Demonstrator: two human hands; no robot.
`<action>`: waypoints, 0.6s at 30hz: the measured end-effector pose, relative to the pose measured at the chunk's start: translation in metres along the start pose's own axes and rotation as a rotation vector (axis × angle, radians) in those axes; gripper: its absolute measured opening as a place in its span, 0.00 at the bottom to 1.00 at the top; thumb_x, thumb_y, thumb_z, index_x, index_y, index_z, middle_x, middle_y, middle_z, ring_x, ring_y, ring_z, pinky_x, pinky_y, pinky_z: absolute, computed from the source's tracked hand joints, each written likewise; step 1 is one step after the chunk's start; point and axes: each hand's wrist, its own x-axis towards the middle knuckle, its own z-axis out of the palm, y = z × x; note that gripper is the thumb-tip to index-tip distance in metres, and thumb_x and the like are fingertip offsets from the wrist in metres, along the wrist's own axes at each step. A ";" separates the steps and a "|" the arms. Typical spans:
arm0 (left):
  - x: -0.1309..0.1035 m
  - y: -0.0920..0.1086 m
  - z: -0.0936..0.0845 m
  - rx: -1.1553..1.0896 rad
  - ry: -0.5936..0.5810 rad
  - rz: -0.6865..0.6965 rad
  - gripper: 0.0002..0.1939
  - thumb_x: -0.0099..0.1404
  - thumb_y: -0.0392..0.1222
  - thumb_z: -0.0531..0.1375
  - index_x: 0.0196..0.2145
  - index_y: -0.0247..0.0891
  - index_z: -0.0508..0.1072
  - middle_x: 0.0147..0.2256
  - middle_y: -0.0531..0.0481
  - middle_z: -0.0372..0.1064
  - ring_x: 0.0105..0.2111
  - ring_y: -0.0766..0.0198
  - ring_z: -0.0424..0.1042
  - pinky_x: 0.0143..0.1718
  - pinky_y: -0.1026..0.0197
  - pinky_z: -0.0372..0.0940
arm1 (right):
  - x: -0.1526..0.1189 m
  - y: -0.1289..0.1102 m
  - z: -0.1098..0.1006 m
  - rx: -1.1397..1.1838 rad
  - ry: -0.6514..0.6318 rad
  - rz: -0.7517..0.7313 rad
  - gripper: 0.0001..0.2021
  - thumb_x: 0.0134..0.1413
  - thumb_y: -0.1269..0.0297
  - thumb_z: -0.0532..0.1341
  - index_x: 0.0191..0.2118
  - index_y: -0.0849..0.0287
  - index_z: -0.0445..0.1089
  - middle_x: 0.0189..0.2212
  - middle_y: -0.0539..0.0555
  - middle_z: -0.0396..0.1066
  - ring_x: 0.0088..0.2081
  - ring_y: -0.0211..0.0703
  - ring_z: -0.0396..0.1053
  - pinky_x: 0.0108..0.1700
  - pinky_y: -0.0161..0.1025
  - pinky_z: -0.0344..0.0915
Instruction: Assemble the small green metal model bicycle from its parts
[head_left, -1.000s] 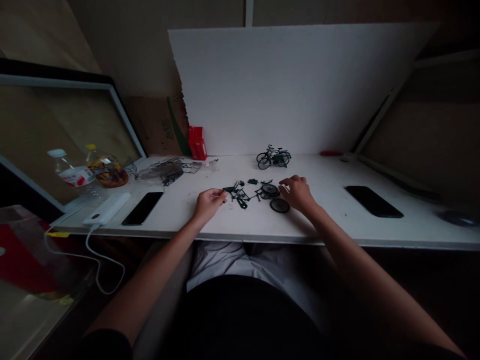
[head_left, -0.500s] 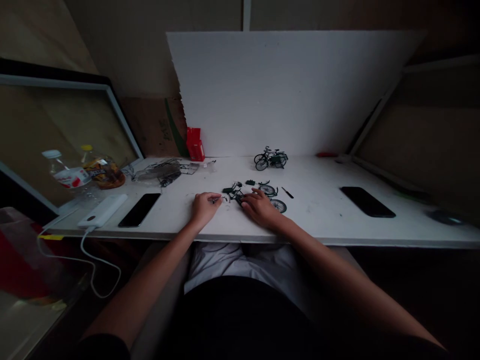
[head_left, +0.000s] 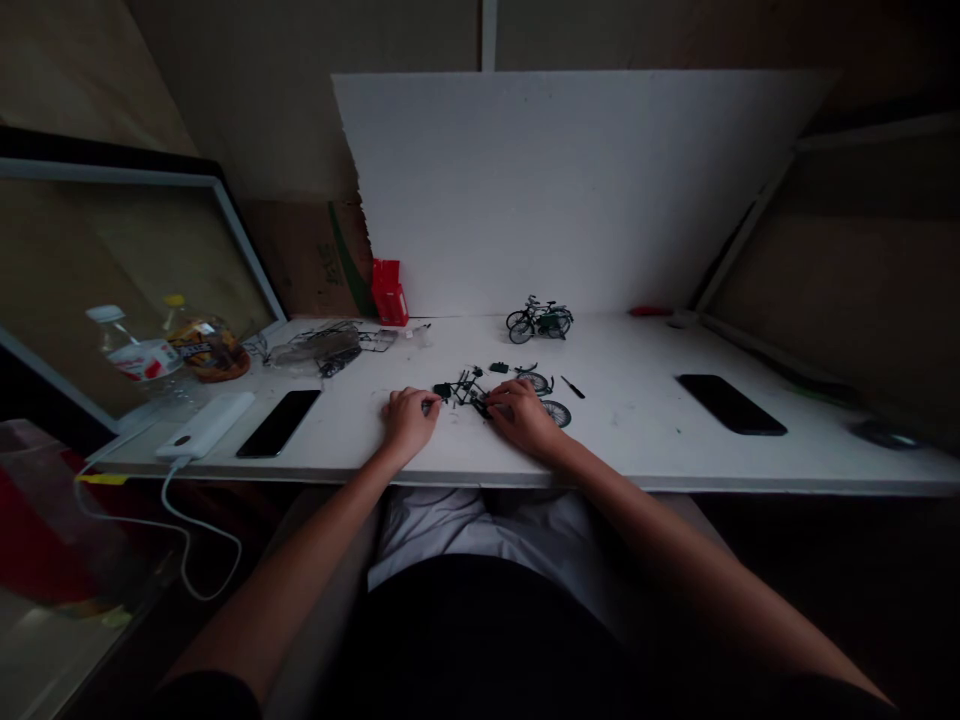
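A dark green model bicycle frame (head_left: 463,388) lies on the white table between my hands. My right hand (head_left: 525,415) is bent over its right end, thumb and fingertips pinching it. Close to the frame's left end, my left hand (head_left: 409,420) has its fingers curled together; a small dark bit shows at the fingertips, too small to name. Just beyond my right hand lie a loose spoked wheel (head_left: 556,413) and another wheel (head_left: 535,382) beside a curved mudguard. A small green part (head_left: 499,368) sits behind the frame. The screwdriver (head_left: 573,387) is to the right.
A built model bicycle (head_left: 540,322) stands at the back, near a white board. Leftward are a red box (head_left: 390,293), plastic-wrapped parts (head_left: 322,347), two bottles, a phone (head_left: 280,423) and a white power bank (head_left: 206,425) with a cable. Another phone (head_left: 731,404) lies right.
The bicycle frame has shifted slightly left, nearer my left hand. My left fingers have drawn back a little and curled more. My right hand stays on the frame.
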 end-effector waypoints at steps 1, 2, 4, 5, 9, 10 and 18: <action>0.000 0.000 0.000 0.006 -0.001 0.003 0.05 0.65 0.40 0.65 0.37 0.44 0.83 0.42 0.41 0.80 0.47 0.44 0.72 0.52 0.44 0.63 | 0.000 0.000 0.000 0.005 0.000 0.001 0.10 0.66 0.67 0.61 0.45 0.59 0.81 0.46 0.63 0.77 0.52 0.57 0.69 0.58 0.55 0.65; 0.000 0.000 0.000 0.011 -0.001 0.004 0.05 0.64 0.40 0.65 0.37 0.43 0.83 0.42 0.41 0.80 0.47 0.44 0.72 0.52 0.44 0.63 | 0.000 -0.001 0.000 0.016 0.003 0.000 0.10 0.67 0.67 0.60 0.45 0.59 0.81 0.46 0.62 0.77 0.51 0.57 0.70 0.58 0.55 0.65; 0.000 0.001 0.000 0.011 0.006 0.005 0.06 0.63 0.39 0.66 0.38 0.43 0.83 0.42 0.41 0.79 0.47 0.44 0.72 0.53 0.44 0.64 | 0.001 -0.002 -0.001 0.072 0.033 0.005 0.10 0.67 0.67 0.60 0.44 0.59 0.81 0.46 0.62 0.77 0.50 0.55 0.72 0.58 0.54 0.67; 0.001 0.002 -0.001 0.000 0.016 0.009 0.07 0.62 0.38 0.66 0.39 0.43 0.82 0.43 0.41 0.79 0.48 0.44 0.73 0.53 0.44 0.64 | 0.001 -0.003 -0.002 0.117 0.053 0.014 0.10 0.67 0.67 0.60 0.44 0.59 0.80 0.46 0.62 0.77 0.49 0.53 0.73 0.57 0.52 0.68; 0.004 0.007 -0.004 -0.133 0.107 0.065 0.12 0.60 0.31 0.63 0.41 0.41 0.80 0.44 0.42 0.79 0.50 0.48 0.74 0.57 0.45 0.65 | 0.002 -0.008 -0.007 0.294 0.096 0.076 0.07 0.65 0.66 0.62 0.41 0.56 0.79 0.43 0.59 0.78 0.45 0.51 0.75 0.51 0.49 0.70; 0.005 0.009 -0.005 -0.186 0.119 0.083 0.14 0.60 0.30 0.62 0.42 0.41 0.79 0.45 0.43 0.79 0.50 0.49 0.74 0.58 0.45 0.65 | 0.002 -0.010 -0.008 0.317 0.094 0.087 0.07 0.64 0.65 0.63 0.41 0.55 0.79 0.43 0.59 0.78 0.45 0.50 0.75 0.50 0.48 0.70; 0.001 0.025 -0.015 -0.596 -0.037 0.152 0.23 0.68 0.40 0.64 0.60 0.40 0.72 0.53 0.41 0.78 0.52 0.55 0.77 0.53 0.54 0.70 | 0.002 -0.017 -0.014 0.397 0.104 0.092 0.06 0.63 0.63 0.63 0.39 0.55 0.77 0.41 0.58 0.77 0.44 0.50 0.74 0.51 0.48 0.69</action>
